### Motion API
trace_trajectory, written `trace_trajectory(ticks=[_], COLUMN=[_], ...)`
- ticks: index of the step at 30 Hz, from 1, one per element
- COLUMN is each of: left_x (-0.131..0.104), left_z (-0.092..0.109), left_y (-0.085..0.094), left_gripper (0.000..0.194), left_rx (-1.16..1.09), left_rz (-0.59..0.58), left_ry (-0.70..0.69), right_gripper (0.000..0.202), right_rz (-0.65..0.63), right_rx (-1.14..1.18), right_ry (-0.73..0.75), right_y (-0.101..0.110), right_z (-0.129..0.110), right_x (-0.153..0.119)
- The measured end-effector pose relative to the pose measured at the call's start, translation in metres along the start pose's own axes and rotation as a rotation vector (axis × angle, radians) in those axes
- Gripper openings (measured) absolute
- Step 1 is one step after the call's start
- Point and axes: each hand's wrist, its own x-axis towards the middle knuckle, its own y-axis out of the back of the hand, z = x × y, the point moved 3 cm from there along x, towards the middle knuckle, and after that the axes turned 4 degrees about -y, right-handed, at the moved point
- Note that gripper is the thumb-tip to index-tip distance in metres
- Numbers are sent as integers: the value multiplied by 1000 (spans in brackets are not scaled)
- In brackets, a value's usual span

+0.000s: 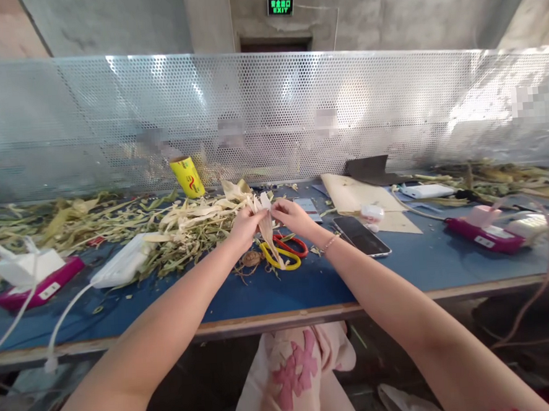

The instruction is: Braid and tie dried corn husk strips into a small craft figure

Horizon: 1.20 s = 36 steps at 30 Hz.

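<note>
Left hand pinches a dry husk at twelve o'clock above the table; at the husk's three o'clock, right hand curls nearly closed, grip unclear. Two-handed fingering, apparently; the next move seems to call for light, steady pressure.

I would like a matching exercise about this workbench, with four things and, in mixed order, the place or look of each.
1. Pale dry leaf
2. Scissors
3. Phone
4. Cup

A. Bright yellow, near the perforated panel
B. Dark display facing up
C. Between the left hand and the right hand
D. One red loop, one yellow loop

Pairs: 1-C, 2-D, 3-B, 4-A
</note>
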Motion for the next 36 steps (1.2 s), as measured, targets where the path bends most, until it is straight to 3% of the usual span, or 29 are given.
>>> trace_trajectory(ticks=[9,16,23,29,36], left_x=[1,1,3,4,2], left_z=[-2,-6,-7,-8,-7], left_y=[-3,-6,-3,-3,-5], left_gripper=[10,17,18,20,11], left_rx=[-20,21,0,27,31], left_rz=[-35,-149,-97,-149,-158], left_ry=[24,-17,-18,-54,9], right_gripper=[10,9,7,18,16], right_rz=[-57,-72,-67,-64,-80], right_rx=[17,182,310,249,130], right_ry=[10,-83,-165,-121,-32], right_y=[-5,-3,-1,-2,-1], right_z=[3,-3,1,-1,-4], right_x=[0,-2,0,-1,-3])
